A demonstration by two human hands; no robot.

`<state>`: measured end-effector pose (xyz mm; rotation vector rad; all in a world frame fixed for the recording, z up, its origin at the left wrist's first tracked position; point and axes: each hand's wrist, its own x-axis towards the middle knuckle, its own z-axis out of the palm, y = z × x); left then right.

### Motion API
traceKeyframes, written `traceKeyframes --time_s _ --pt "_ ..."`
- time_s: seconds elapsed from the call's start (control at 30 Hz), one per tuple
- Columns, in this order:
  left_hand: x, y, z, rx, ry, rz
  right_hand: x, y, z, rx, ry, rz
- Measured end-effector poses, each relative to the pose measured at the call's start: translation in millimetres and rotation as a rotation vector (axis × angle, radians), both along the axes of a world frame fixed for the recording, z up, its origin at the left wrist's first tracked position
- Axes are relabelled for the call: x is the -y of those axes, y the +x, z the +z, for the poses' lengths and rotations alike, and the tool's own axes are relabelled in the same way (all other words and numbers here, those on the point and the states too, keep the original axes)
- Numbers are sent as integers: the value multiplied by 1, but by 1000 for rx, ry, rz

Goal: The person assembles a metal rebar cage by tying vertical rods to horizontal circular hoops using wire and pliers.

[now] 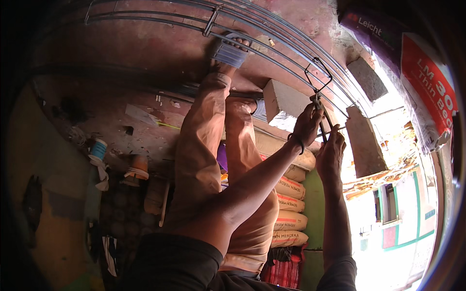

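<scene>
Pliers (316,98) protrude beyond left fingers (317,116) and right fingers (335,132), toward wire stirrup (331,76).

Reddish floor (131,41) is spreading left of the fingers (318,115). Pale block (281,99) is sitting on it near them, white scrap (141,114) lying well left.

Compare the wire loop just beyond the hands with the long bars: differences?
Shape: the loop is bent four-sided; the bars run long.
Tone: the loop looks near-black; the bars look grey.
Extent: the loop is compact; the bars span much of the view.
Shared: both are thin and metal-looking.
</scene>
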<state>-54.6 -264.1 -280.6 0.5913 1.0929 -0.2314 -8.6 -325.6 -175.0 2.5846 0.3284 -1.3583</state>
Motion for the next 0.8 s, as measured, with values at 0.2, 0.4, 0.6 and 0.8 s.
traceKeyframes --time_s 0.2,0.4,0.6,0.8 --pt "6 -14 -14 29 -103 132 -36 5 -1 15 -242 120" --pt "10 -12 -5 239 519 1 4 8 -18 96 63 17" --pt "6 -11 -16 306 806 -186 29 20 -39 94 161 61" --pt "-23 14 7 -70 92 -253 41 10 -45 30 173 -33"
